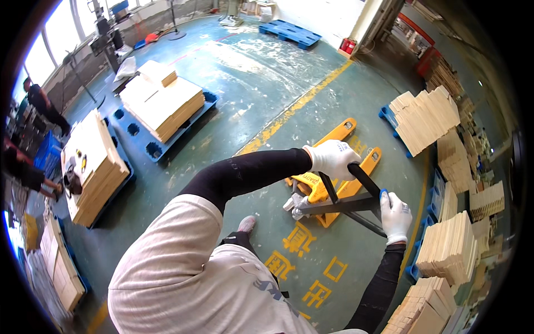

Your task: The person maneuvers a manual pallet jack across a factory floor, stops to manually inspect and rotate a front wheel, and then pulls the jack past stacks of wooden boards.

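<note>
My left hand (334, 158), in a white glove, is closed round the far end of the black handle (367, 181) of a pallet jack. My right hand (396, 217), gloved in white too, grips the near end of the same handle. The handle's dark shaft (339, 206) slants down to the left, to the grey wheel base beside my foot. From there the yellow forks (364, 170) of the pallet jack stretch away to the upper right, low over the green floor, with nothing on them. Both my forearms wear black sleeves.
Stacked boards (161, 100) lie on a blue pallet (132, 129) at left, beside another board stack (97, 164) with tools on top. More board piles (448, 247) line the right side. A blue pallet (289, 33) lies by the far wall. Two people (44, 106) stand at far left.
</note>
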Motion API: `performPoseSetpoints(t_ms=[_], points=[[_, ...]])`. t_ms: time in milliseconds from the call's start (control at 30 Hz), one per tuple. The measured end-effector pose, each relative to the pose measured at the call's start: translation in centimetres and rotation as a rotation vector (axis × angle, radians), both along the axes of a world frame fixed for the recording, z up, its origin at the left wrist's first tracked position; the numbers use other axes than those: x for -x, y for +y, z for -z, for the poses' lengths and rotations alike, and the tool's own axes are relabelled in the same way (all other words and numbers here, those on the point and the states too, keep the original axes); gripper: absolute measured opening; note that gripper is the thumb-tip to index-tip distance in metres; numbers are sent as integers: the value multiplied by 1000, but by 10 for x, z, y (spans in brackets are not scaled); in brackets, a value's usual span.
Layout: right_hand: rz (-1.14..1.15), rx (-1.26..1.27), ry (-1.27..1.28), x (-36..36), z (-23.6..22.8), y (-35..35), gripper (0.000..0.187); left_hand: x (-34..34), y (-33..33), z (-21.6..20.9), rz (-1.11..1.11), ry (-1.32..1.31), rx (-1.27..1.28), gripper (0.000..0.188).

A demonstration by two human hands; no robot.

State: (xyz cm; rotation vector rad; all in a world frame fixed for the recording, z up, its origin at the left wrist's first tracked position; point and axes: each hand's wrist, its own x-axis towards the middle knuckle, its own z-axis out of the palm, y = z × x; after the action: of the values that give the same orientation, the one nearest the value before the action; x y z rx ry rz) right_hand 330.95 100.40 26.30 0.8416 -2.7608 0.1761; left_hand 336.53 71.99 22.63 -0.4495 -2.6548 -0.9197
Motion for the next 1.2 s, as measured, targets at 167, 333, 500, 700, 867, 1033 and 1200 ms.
performPoseSetpoints(t_ms=[167,333,500,700,867,1033,1200], points=[[-133,-35,-122,-91,7,37,48,-101,38,13,-24,-68,15,20],[-153,-165,-239,-201,39,60,56,-213,60,51,-49,-156,114,24],[-77,-245,-451,-297,84,111,60,-308,114,92,15,-157,173,25],[-84,-333,-609,-435,183,141,56,-457,157,205,-120,-205,274,12],[-72,-439,-482,-533,252,212,53,-544,235,274,-96,-206,371,13],[-79,-343,-546,-588,216,269,50,-614,285,222,-49,-332,333,20],[-160,-387,-610,-636,157,354,47,-691,362,167,76,-242,149,30]])
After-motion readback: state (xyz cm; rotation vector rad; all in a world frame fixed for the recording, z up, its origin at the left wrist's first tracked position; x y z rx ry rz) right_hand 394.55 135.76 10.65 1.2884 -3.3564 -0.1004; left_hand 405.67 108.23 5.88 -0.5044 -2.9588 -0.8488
